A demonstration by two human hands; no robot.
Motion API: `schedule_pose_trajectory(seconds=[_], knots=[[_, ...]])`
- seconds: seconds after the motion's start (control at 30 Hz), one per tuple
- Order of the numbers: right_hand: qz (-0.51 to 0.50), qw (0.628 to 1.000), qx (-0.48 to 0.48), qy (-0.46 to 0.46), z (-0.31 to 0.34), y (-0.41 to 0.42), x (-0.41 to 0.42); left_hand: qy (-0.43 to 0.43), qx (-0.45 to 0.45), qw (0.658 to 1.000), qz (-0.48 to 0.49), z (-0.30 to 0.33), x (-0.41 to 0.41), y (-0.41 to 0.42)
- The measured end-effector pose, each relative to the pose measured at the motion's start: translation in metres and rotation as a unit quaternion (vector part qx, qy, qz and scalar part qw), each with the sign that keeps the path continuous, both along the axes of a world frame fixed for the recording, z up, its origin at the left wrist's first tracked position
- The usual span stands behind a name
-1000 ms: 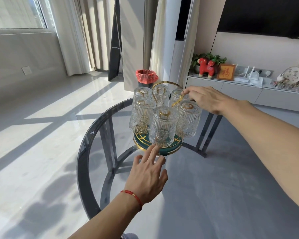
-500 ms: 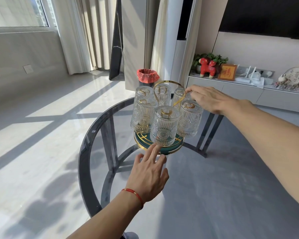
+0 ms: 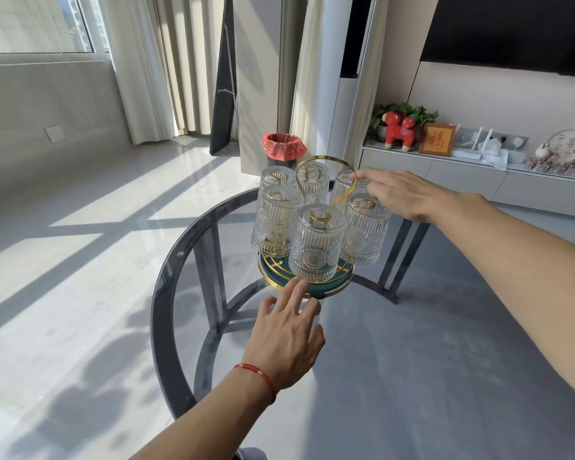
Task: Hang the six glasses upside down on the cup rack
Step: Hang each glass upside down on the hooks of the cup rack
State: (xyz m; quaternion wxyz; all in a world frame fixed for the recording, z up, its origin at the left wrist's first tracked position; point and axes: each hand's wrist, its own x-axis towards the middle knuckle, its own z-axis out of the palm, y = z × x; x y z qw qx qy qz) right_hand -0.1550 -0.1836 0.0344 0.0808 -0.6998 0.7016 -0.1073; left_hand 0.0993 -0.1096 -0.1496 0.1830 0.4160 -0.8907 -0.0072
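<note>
The cup rack has a round green base with a gold rim (image 3: 341, 283) and a gold loop handle (image 3: 326, 158). Several ribbed clear glasses hang upside down on it, the nearest glass (image 3: 316, 246) at the front. My right hand (image 3: 402, 194) rests on the back right glass (image 3: 341, 189), fingers over its top beside the loop handle. My left hand (image 3: 287, 336), with a red string bracelet, lies flat with fingers apart, fingertips touching the front edge of the rack's base. It holds nothing.
The rack stands on a round dark glass table (image 3: 173, 273). A black bin with a red bag (image 3: 283, 151) stands behind it. A low white cabinet (image 3: 478, 174) with ornaments runs along the right wall.
Both hands keep almost the same places. My right hand's fingers have flattened slightly over the back right glass.
</note>
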Motion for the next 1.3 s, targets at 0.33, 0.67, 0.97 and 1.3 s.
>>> schedule_pose_trajectory(seconds=[0.33, 0.67, 0.97, 1.3], knots=[[0.001, 0.999, -0.013, -0.049, -0.001, -0.001, 0.001, 0.005, -0.004, 1.000, -0.001, 0.001, 0.000, 0.001], [0.048, 0.968, -0.088, -0.230, 0.022, -0.026, 0.053, 0.007, -0.002, 1.000, 0.003, 0.000, 0.000, 0.001], [0.029, 0.988, 0.030, -0.149, 0.032, -0.055, 0.069, 0.025, -0.021, 0.999, 0.001, -0.001, 0.000, -0.001], [-0.024, 0.986, 0.074, -0.145, 0.039, -0.070, 0.079, 0.021, -0.024, 0.999, 0.004, -0.002, 0.000, 0.000]])
